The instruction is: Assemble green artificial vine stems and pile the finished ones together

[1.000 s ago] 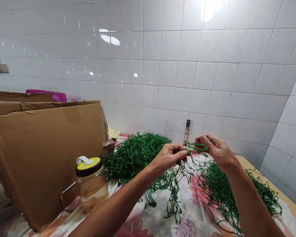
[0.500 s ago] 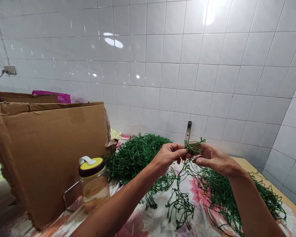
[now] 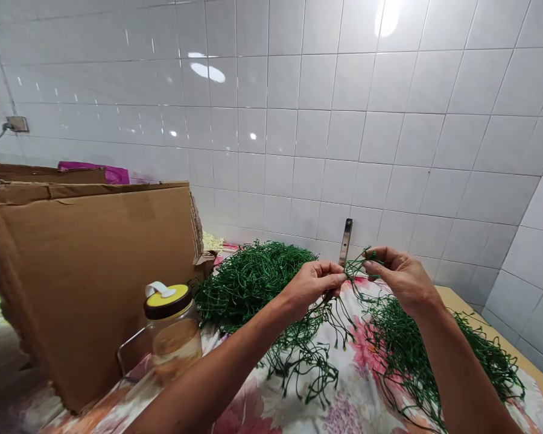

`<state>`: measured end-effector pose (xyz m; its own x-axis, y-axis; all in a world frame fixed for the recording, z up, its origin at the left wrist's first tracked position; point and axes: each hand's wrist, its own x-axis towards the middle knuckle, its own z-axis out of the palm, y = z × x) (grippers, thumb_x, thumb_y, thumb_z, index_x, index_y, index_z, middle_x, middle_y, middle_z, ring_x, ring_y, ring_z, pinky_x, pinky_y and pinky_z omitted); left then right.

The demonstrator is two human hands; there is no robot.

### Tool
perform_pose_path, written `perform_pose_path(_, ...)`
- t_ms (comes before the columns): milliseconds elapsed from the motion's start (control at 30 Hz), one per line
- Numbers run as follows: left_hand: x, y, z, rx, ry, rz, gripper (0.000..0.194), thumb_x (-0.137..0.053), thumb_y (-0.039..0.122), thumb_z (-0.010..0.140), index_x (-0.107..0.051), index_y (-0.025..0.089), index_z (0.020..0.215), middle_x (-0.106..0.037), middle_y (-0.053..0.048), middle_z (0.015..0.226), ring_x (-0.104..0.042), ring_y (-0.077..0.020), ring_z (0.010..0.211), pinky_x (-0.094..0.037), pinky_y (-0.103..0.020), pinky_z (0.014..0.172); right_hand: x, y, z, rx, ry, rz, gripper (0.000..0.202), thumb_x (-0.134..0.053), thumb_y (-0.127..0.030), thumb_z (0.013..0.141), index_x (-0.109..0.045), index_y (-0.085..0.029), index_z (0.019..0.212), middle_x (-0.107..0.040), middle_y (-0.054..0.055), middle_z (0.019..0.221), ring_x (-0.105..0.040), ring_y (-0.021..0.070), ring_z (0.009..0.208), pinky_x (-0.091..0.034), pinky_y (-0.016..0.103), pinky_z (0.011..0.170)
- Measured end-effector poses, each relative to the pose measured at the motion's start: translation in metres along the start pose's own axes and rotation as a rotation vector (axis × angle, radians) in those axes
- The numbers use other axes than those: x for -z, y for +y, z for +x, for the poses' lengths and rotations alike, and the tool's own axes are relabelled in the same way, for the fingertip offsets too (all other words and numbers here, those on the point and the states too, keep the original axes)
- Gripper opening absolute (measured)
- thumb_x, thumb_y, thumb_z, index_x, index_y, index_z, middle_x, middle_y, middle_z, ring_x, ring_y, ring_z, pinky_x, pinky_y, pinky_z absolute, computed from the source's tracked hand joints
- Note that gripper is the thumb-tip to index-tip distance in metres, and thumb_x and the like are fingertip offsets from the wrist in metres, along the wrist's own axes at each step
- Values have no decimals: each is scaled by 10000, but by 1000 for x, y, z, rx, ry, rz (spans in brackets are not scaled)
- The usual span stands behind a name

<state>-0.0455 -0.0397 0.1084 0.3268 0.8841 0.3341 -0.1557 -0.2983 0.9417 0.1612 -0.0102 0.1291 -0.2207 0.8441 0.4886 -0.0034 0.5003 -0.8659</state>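
Your left forearm (image 3: 235, 355) comes in bare from about seven o'clock and slants up toward two o'clock, its wrist nearly straight. Your left hand (image 3: 317, 280) has thumb and index finger pinched together, tips aimed at three o'clock, the other fingers curled beneath. Your right forearm (image 3: 461, 361), also bare, enters between four and five o'clock and leans toward eleven. Your right hand (image 3: 396, 271) points its thumb toward ten o'clock, below bent fingers, tips close together. Your hands face each other, near but apart, at about equal height.
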Motion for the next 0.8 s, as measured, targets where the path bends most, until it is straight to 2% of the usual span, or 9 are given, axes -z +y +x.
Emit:
perform_pose_path(133,4,0,1,-3,-14,29,294,-757,393,785,-640,123,790,-553,14,636,-460,-78,565,-319,-233,567,3,0,-3,65,-13,-69,357,-835,-444,752,-741,-176,969,-724,51,873,-642,161,789,-524,309,732)
perform_pose_path(300,9,-3,6,-81,76,74,337,-749,438,791,-617,132,739,-573,1,654,-478,-90,596,-344,-236,592,14,-6,-8,70,-24,-76,322,-835,-419,776,-749,-193,989,-745,56,906,-674,166,826,-542,291,734)
perform_pose_path(433,6,-2,5,-57,149,84,319,-764,427,772,-657,126,783,-545,16,657,-429,-80,581,-288,-226,553,19,-14,-13,51,-16,-68,298,-819,-419,802,-752,-199,992,-753,61,902,-681,160,797,-550,277,697)
perform_pose_path(533,4,1,3,-50,185,84,322,-762,430,768,-688,122,823,-539,19,661,-412,-79,582,-275,-227,552,24,-22,-17,10,-152,-52,298,-805,-419,825,-746,-209,1030,-758,68,953,-693,166,814,-566,280,711)
perform_pose_path(600,3,2,2,-65,202,95,329,-761,438,771,-701,119,827,-543,16,668,-410,-80,591,-280,-228,561,27,-27,-18,11,-202,-60,305,-784,-431,847,-744,-215,1058,-755,80,1037,-704,181,885,-578,299,784)
perform_pose_path(733,3,1,2,-108,191,154,323,-757,433,794,-721,112,811,-602,-16,724,-466,-97,655,-327,-232,609,25,-25,-15,78,-55,-34,332,-702,-508,900,-734,-212,1047,-731,84,1106,-694,195,977,-564,340,910)
perform_pose_path(800,1,0,2,-122,166,180,316,-750,425,812,-731,110,818,-619,-26,741,-484,-103,675,-340,-234,622,18,-18,-11,54,-74,-25,352,-698,-517,898,-720,-204,1058,-726,90,1107,-684,200,991,-557,353,915)
